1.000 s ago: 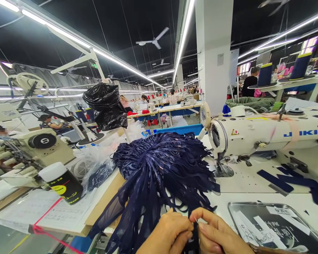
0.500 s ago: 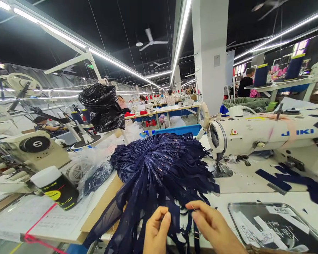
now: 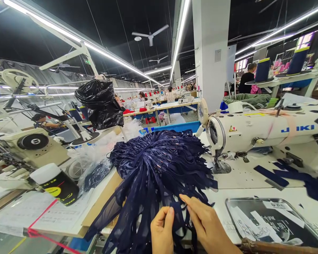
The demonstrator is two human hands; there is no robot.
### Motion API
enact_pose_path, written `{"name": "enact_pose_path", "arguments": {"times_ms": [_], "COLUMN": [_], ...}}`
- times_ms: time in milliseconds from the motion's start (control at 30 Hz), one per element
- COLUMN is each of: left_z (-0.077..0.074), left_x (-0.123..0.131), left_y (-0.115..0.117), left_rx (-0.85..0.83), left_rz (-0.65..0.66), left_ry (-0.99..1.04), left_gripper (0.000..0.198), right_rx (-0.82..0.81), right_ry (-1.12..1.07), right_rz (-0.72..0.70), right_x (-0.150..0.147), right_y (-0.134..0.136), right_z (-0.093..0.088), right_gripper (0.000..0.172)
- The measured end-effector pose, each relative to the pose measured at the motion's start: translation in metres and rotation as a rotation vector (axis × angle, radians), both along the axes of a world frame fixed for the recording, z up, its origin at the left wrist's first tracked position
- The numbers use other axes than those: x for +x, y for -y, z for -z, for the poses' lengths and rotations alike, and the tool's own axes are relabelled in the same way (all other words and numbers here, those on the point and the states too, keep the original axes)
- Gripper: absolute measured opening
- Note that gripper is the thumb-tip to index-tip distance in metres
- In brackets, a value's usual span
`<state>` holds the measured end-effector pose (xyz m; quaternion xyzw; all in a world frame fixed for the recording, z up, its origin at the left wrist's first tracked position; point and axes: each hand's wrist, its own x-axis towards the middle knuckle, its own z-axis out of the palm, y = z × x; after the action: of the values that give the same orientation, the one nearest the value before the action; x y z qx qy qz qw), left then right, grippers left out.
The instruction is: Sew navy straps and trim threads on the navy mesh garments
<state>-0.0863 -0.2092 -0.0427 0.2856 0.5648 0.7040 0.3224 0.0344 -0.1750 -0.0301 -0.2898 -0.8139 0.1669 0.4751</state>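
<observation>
A big pile of navy blue fabric strips (image 3: pixel 159 165) lies on the white sewing table (image 3: pixel 243 180) in front of me, its ends hanging over the front edge. My left hand (image 3: pixel 162 231) is at the bottom centre, thumb and fingers pinched on one navy strip (image 3: pixel 178 218). Just to its right, my right hand (image 3: pixel 205 225) has its fingers pressed together, the forefinger stretched into the loose strip ends. Whether the right hand holds anything is hidden by the cloth.
A white JUKI sewing machine (image 3: pixel 267 135) stands at the right, a dark metal tray (image 3: pixel 272 224) with white labels in front of it. At the left are a black can with a white lid (image 3: pixel 55 183), papers, another machine (image 3: pixel 34 148) and a black plastic bag (image 3: pixel 100 104). Other workers sit at far tables.
My hands were pressed together on a strip low in the picture. They have moved apart and up into the strip ends, the left still pinching a strip. The view has shifted slightly.
</observation>
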Motion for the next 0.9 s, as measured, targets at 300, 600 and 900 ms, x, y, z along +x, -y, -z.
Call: {"name": "enact_pose_path", "arguments": {"times_ms": [300, 600, 900], "left_z": [-0.005, -0.008, -0.016], "left_x": [0.008, 0.013, 0.013], "left_y": [0.0, 0.003, 0.008], "left_rx": [0.048, 0.073, 0.1], "left_rz": [-0.071, -0.128, -0.075], "left_ry": [-0.009, -0.122, -0.231], "left_gripper": [0.041, 0.04, 0.035], "right_rx": [0.464, 0.532, 0.516], "right_ry": [0.153, 0.165, 0.181], "right_rz": [0.188, 0.22, 0.189], "right_x": [0.002, 0.0, 0.0], "right_y": [0.003, 0.003, 0.002], "right_z": [0.009, 0.003, -0.002], "right_gripper": [0.035, 0.033, 0.034]}}
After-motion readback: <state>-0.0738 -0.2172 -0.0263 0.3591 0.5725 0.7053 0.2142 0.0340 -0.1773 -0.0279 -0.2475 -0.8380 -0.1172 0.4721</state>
